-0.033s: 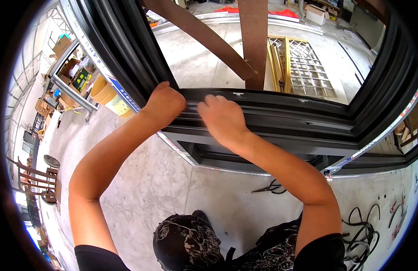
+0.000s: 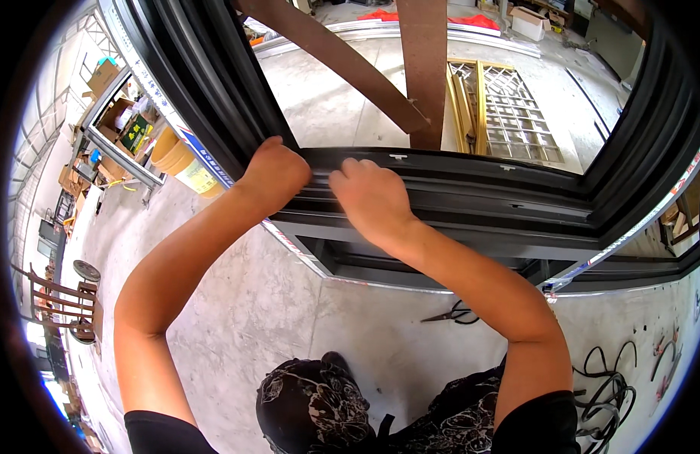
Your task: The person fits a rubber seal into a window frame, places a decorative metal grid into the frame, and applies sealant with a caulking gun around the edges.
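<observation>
A black window frame (image 2: 471,200) with grooved rails stretches across in front of me. My left hand (image 2: 276,175) is closed at its lower left corner, thumb raised against the upright side rail. Close beside it, my right hand (image 2: 371,191) bends its fingers down onto the lower rail, knuckles up and slightly blurred. A narrow gap parts the two hands, with the rail's grooves running between them. Whatever the fingers pinch or press there is hidden under them. Small light clips (image 2: 398,157) sit along the rail's inner edge.
Brown steel posts (image 2: 424,76) stand behind the opening, near a gold-edged lattice panel (image 2: 516,113) on the floor. Scissors (image 2: 450,313) lie below the frame. Black cable (image 2: 609,393) coils at lower right. At left are a yellow bucket (image 2: 182,160) and a wooden chair (image 2: 62,306).
</observation>
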A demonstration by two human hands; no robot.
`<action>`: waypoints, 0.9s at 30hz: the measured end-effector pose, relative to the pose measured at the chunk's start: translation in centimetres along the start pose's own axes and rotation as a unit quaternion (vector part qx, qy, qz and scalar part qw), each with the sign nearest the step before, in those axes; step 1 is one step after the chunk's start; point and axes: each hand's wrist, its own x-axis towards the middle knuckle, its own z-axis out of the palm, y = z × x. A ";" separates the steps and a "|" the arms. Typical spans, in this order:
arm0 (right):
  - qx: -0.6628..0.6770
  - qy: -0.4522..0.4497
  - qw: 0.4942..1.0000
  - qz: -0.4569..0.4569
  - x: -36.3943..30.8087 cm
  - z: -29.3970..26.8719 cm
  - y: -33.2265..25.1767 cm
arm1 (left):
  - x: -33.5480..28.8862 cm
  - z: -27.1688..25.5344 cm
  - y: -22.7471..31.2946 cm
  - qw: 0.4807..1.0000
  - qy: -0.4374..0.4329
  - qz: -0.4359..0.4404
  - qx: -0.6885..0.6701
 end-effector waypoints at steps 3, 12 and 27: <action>-0.011 -0.004 1.000 0.000 -0.1 -0.3 0.5 | 0.6 -0.6 0.3 1.000 0.001 0.004 0.018; 0.018 0.003 1.000 0.010 -0.4 0.8 0.2 | -0.1 0.8 0.9 0.999 -0.015 0.009 0.041; -0.021 0.018 1.000 0.003 -0.2 0.9 -0.4 | -0.8 1.9 3.1 0.983 0.149 -0.068 -0.082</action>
